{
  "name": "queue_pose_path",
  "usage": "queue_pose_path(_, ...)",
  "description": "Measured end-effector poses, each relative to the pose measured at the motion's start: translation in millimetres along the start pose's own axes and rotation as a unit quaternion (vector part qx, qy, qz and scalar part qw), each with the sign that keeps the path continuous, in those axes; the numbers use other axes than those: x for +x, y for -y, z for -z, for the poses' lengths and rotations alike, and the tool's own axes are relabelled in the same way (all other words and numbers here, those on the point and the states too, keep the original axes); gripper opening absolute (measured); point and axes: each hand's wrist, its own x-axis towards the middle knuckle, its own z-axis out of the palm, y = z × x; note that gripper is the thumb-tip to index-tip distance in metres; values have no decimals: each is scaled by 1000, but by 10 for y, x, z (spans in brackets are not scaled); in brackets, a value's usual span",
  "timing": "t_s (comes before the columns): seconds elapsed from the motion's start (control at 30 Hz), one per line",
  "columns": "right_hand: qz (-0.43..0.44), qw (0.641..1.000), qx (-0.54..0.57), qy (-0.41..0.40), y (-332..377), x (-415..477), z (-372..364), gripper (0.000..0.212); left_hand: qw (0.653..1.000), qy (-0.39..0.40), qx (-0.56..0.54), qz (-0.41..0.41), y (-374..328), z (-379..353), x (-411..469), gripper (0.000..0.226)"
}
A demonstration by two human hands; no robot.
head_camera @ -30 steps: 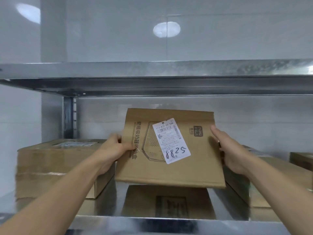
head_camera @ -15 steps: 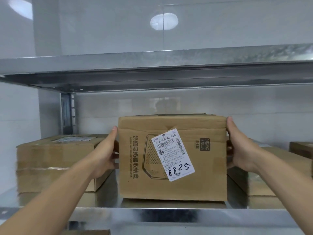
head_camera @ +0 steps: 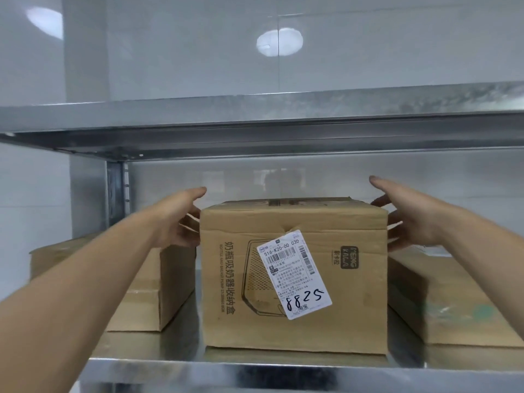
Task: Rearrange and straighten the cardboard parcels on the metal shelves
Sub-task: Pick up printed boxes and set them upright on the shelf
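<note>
Cardboard, stiff-edged but creased along its upper front, the middle parcel [head_camera: 293, 302] stands flat on the steel shelf [head_camera: 255, 373] between a lower left box [head_camera: 147, 296] and right box [head_camera: 453, 296]. My left hand [head_camera: 181, 222] and right hand [head_camera: 411, 222] flank its upper sides, fingers straight, gripping nothing. It looks light yet crushable; I'd press both side walls evenly.

The big brown box [head_camera: 351, 307] with a white sticker [head_camera: 293, 279] stands straight on the shiny shelf [head_camera: 255, 370]. A lower left box [head_camera: 141, 302] and right box [head_camera: 453, 302] lie close beside it.
</note>
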Motion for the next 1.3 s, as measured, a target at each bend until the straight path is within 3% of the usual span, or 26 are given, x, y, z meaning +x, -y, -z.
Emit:
queue_pose_path(0.17,-40,994,-96,19,281,136,-103,74,990,50,120,49,-299,-86,131,60)
queue_pose_path(0.27,-48,985,-160,34,265,249,-136,61,983,70,162,57,-335,-135,233,53)
queue_pose_path(0.47,-31,977,-207,35,245,288,-151,45,979,83,182,41,-297,-143,339,46)
queue_pose_path(0.97,-24,962,-269,31,272,288,-216,44,974,92,205,33,-295,-205,477,33)
queue_pose_path(1.1,-10,967,-254,7,220,178,-244,44,987,69,145,12,-208,-201,347,34)
queue_pose_path(1.3,-1,973,-231,-25,187,57,-257,34,997,31,-63,19,212,-90,157,38)
